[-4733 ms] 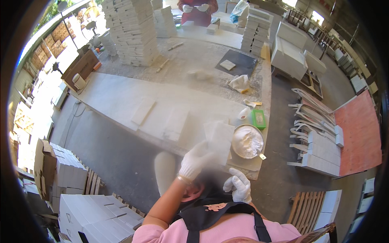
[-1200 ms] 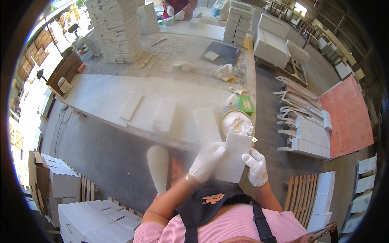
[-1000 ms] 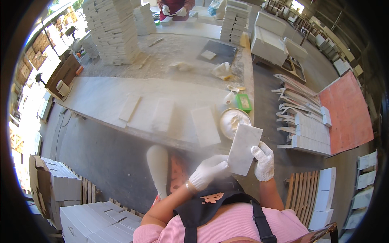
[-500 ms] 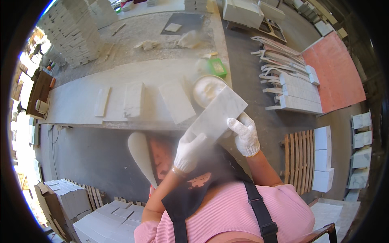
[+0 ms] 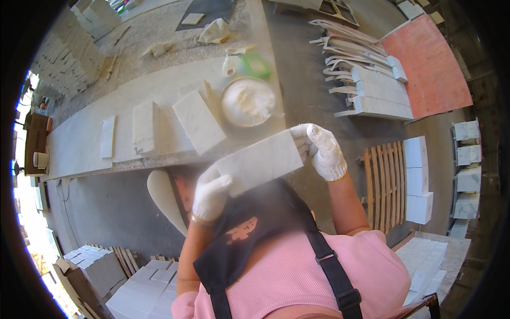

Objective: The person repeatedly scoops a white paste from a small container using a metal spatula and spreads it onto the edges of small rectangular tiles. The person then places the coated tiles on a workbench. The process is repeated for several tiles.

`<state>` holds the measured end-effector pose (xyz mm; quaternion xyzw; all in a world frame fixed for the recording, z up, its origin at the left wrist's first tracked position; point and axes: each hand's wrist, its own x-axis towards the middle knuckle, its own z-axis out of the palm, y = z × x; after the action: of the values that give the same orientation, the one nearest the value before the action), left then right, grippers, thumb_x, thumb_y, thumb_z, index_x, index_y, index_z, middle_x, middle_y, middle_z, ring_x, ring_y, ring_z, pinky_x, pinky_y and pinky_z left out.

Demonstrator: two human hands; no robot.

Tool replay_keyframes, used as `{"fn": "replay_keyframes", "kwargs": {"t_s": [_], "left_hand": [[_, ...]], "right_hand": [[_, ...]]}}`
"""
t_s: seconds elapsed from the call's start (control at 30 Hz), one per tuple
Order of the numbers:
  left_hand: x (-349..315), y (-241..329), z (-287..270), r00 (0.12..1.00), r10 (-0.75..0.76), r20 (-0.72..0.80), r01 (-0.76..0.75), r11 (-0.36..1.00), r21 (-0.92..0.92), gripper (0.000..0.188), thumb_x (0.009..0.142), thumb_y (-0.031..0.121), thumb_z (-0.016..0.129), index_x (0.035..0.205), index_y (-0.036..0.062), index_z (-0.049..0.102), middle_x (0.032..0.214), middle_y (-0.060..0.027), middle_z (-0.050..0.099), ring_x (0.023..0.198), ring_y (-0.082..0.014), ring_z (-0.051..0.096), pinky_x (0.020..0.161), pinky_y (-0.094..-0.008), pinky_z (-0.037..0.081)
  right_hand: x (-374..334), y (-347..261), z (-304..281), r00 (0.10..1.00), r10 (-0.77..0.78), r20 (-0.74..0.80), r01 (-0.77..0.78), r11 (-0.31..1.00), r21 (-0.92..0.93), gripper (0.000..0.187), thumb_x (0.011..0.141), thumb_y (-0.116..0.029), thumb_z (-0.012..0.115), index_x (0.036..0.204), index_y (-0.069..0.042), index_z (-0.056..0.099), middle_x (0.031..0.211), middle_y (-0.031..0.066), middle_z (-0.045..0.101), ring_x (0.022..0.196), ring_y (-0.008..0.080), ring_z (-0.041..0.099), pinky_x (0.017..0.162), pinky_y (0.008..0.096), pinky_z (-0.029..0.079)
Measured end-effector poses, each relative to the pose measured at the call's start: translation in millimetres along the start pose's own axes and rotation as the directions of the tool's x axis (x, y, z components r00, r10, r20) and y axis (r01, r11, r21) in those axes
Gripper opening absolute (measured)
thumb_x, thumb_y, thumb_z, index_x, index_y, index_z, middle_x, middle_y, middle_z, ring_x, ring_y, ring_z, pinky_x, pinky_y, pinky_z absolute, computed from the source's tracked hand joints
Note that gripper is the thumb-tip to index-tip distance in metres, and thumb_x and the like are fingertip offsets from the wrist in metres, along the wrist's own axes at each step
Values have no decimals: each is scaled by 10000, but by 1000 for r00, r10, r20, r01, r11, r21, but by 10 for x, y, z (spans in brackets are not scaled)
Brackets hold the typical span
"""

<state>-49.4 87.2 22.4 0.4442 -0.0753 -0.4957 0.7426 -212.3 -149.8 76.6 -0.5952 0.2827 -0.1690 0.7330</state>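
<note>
White-gloved, two hands (image 5: 212, 194) (image 5: 326, 153) touch one tile (image 5: 261, 162) near one bowl (image 5: 239, 124).

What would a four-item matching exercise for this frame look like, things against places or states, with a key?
Things:
1. pale slab
2. bowl
3. green box
4. reddish panel

Places or states:
A. just beyond the bowl
B. at the picture's upper right
C. between the left hand and the right hand
D. holding a white substance

Pairs: 1-C; 2-D; 3-A; 4-B
</note>
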Motion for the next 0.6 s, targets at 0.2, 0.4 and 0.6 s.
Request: {"fn": "replay_keyframes", "kwargs": {"t_s": [0.2,0.4,0.6], "left_hand": [[15,-55,-122,996,-80,31,80,996,-26,756,761,243,806,1374,-101,528,1202,-167,685,991,-262,705,754,-362,596],[6,-55,-158,995,-101,23,102,994,-32,763,749,235,830,1363,-107,532,1260,-182,666,1099,-288,679,908,-404,568],[-5,-48,-165,993,-112,27,113,993,-32,752,743,234,843,1347,-104,548,1310,-184,647,1195,-295,632,1053,-424,480]], "right_hand": [[-35,32,0,999,22,40,-26,992,123,575,995,-501,581,1175,36,678,946,114,745,742,157,687,656,286,532],[-91,-13,36,988,63,144,-116,914,389,341,1020,-217,550,1158,69,675,1110,173,719,1035,252,681,971,387,510],[-118,-20,82,989,42,139,-95,908,407,329,1016,-205,566,1161,72,669,1105,177,717,1034,256,682,969,388,511]]}}
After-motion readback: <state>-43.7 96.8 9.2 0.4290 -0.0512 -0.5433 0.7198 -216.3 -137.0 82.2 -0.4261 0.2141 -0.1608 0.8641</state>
